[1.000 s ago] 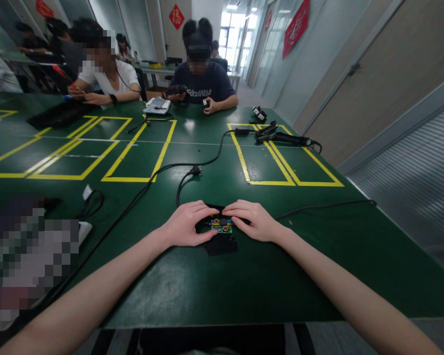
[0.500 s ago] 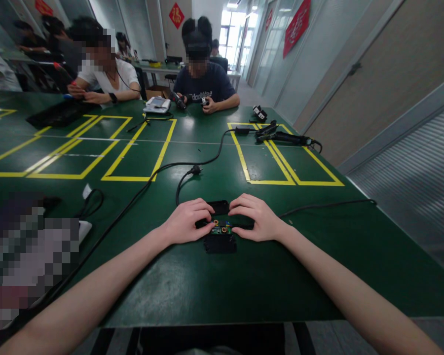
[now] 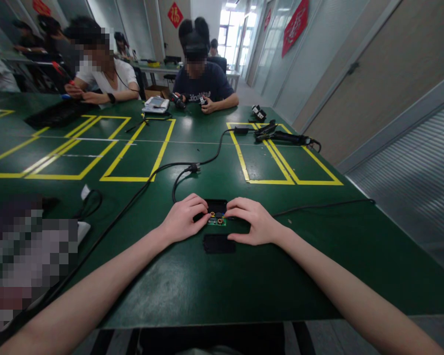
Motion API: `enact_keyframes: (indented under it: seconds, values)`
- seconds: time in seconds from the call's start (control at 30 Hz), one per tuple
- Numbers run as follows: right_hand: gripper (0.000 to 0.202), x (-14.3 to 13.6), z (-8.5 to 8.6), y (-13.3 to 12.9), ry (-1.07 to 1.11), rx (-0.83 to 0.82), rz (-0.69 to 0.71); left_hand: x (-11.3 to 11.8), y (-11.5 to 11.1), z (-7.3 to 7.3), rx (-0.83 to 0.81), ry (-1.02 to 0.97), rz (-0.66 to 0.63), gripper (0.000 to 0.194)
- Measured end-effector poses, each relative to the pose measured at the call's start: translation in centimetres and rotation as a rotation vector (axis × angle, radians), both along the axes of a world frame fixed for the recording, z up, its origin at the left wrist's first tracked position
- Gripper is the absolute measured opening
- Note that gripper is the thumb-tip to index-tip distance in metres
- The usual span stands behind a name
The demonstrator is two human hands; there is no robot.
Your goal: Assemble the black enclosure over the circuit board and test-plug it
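Note:
A small green circuit board [image 3: 217, 222] with copper-wound coils lies between my hands at mid-table. My left hand [image 3: 185, 218] is closed, thumb and fingers pinching the board's left end; the exact grip is partly hidden. My right hand [image 3: 257, 222] has its thumb spread well apart from its fingers. Its index finger reaches the board's right end, and the thumb tip is at the upper right edge of a black case half [image 3: 219, 244] lying nearer me. Just beyond the board sits another black case half [image 3: 217, 204], partly covered by fingertips.
A black plug [image 3: 194, 168] on a cord lies beyond my left hand. A long black cable [image 3: 159, 169] crosses the green table. Farther right lies a black long-handled appliance [image 3: 284, 137]. Two people work across the table; a white-edged pile [image 3: 82, 229] is at left.
The board has shifted away from me toward the far case half. My right thumb has parted from the board and moved down to the near case half. My left hand has moved slightly away from me.

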State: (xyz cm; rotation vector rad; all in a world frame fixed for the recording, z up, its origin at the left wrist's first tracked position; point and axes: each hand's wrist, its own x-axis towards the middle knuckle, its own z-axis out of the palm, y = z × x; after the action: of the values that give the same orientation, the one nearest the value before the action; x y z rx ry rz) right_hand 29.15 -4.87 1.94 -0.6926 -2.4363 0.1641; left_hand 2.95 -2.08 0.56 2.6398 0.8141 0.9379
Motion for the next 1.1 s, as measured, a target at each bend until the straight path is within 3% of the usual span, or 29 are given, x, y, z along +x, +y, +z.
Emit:
enact_keyframes:
  seconds: [0.23,0.6,0.83,1.1]
  values:
    - [0.029,-1.3,-0.1,-0.8,-0.088,0.042,0.102,0.1,0.0,0.1,0.022,-0.009,0.035,0.022]
    - [0.018,-0.3,-0.9,0.4,0.031,-0.001,-0.096,-0.1,0.1,-0.3,0.034,0.047,0.122,0.021]
    - [0.012,1.5,-1.2,1.8,-0.132,-0.051,-0.142,-0.1,0.0,-0.1,-0.018,0.097,0.214,0.031]
    - [0.027,1.8,-1.2,1.5,-0.132,-0.113,-0.228,-0.1,0.8,0.4,-0.141,0.297,0.545,0.032]
